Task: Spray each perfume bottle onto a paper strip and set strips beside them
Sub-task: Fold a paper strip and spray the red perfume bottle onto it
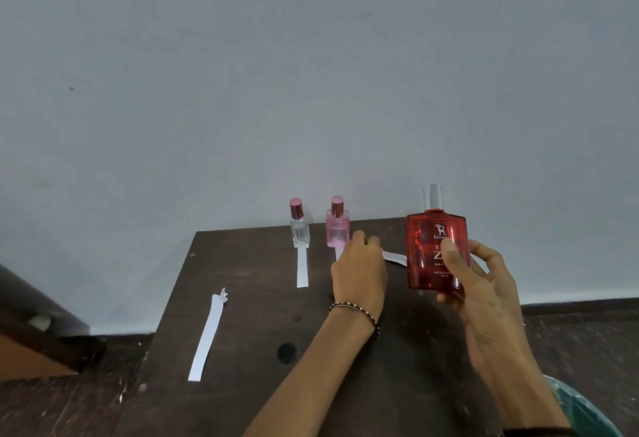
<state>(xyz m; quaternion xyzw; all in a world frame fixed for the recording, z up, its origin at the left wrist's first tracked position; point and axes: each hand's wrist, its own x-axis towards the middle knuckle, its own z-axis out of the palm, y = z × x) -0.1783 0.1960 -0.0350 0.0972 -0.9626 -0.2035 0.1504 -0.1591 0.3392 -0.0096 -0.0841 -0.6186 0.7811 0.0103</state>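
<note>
My right hand [484,284] holds a large red perfume bottle [436,250] upright above the dark table [262,395], silver sprayer on top. My left hand [359,270] is closed on a white paper strip [394,258] that pokes out to the right, toward the red bottle. A small clear bottle [299,225] and a small pink bottle [337,224] stand at the table's far edge. One strip [302,269] lies in front of the clear bottle. Another strip end [338,254] shows under the pink bottle, mostly hidden by my left hand.
A longer paper strip [207,334] with a torn top lies at the table's left edge. A grey wall rises right behind the bottles. Dark wooden floor lies on both sides, and brown furniture [31,329] stands at the far left.
</note>
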